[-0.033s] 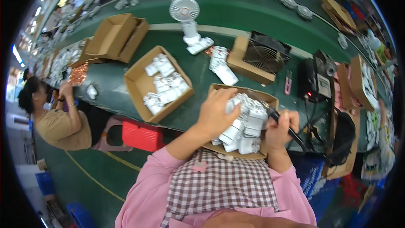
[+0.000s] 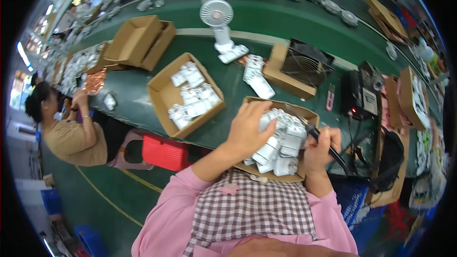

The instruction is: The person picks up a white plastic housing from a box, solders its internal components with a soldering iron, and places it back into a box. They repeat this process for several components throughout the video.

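Note:
My right hand [image 2: 322,148] is closed around the black handle of a soldering iron [image 2: 312,132], its metal tip pointing up and left over a cardboard box [image 2: 312,115]. Inside that box lie several white plastic casings [image 2: 293,139] with small parts at their ends. My left hand [image 2: 251,128] reaches over the box's left side, fingers bent and thumb pointing right, closed on a white casing [image 2: 265,122] at the top of the pile. The fingertips are partly hidden. The iron's tip is close to the casings; I cannot tell whether it touches.
To the left stands a cardboard box [image 2: 154,83] with more casings. Behind are a small white fan [image 2: 216,14], loose casings [image 2: 260,84] and a black fan [image 2: 304,64]. A black soldering station [image 2: 358,96] and pink cutter [image 2: 330,97] lie right. A co-worker [image 2: 74,135] sits left.
The whole view has shifted slightly, so the bench and boxes appear a little farther right. Both hands keep nearly the same pose, with the soldering iron still in the right one.

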The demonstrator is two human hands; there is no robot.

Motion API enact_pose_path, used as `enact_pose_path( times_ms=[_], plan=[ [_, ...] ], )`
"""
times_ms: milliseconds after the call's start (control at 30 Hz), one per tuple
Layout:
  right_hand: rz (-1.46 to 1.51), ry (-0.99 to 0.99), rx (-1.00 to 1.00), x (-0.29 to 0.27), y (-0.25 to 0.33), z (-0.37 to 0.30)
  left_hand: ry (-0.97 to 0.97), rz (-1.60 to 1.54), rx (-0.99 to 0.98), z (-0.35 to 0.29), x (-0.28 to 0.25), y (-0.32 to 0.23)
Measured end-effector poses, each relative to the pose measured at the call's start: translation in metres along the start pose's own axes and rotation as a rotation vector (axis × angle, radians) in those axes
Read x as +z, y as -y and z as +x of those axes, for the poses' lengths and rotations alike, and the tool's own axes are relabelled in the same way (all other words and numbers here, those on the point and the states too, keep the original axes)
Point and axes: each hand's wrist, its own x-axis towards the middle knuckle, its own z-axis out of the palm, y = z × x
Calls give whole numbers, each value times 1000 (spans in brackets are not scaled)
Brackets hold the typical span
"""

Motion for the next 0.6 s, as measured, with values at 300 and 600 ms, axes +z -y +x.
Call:
enact_pose_path(
  times_ms=[300,600],
  plan=[
    [-44,42,1,6,8,3,-144,416,-82,-49,-66,31],
    [-73,71,6,4,7,3,-175,644,-144,-68,-72,48]
  ],
)
